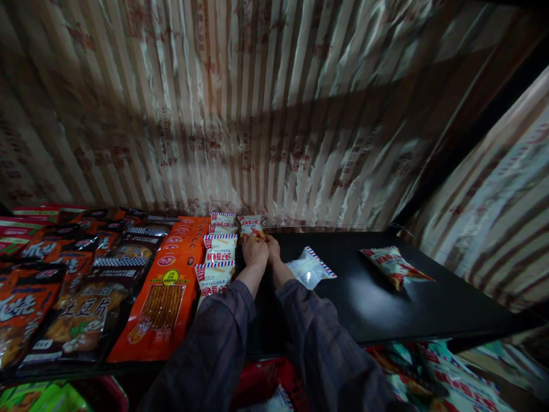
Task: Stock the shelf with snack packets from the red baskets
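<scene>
A small snack bag (252,224) with red lettering stands propped at the back of the black shelf (326,320). My left hand (255,253) grips its lower part with bent fingers. Close beside it, my right hand (273,249) is closed at the bag's lower right corner; its fingertips are partly hidden. Just left of my hands runs a column of similar snack bags (221,250). To the right of my right wrist, another bag (309,268) lies flat, showing its pale side and a striped edge.
One more snack bag (397,266) lies farther right on the shelf. Orange packets of sticks (165,292) and dark potato-slice packets (81,315) fill the left side. Patterned sheeting (240,109) hangs behind. Below the front edge are a red basket (268,375) and more bags (463,377).
</scene>
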`<state>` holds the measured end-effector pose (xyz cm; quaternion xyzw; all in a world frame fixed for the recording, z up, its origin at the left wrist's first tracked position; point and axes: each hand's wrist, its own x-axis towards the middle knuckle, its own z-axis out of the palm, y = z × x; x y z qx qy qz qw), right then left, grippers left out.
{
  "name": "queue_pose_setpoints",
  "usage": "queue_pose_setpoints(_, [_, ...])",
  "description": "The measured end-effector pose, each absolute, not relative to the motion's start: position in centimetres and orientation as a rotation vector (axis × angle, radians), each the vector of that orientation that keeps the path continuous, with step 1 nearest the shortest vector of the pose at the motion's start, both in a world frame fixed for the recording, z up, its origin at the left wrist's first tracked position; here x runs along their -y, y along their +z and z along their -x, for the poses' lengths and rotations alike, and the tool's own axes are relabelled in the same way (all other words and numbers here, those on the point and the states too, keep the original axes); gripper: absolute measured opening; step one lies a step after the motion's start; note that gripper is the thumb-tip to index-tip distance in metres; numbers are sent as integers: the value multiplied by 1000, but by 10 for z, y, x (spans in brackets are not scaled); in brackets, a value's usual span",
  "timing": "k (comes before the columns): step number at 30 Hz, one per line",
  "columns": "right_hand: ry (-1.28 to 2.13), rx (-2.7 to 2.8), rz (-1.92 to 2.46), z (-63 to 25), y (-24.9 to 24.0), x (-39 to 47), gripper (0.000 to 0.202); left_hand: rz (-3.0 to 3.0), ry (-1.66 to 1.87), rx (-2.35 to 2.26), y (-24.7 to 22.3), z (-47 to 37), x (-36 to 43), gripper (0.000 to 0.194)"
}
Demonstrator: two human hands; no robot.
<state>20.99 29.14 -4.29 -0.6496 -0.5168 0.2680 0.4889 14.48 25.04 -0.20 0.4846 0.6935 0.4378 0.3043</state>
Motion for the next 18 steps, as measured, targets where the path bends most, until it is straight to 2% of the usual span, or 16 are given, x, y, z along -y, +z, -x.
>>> queue_pose_setpoints(6, [653, 1271, 1748, -206, -42, -295, 33, -1292, 1153, -1827, -9, -143, -255, 27])
queue_pose_setpoints(18, [619, 1383, 1818, -209, -47, -297, 22, -1310, 1156, -1802, -12, -145, -255, 26])
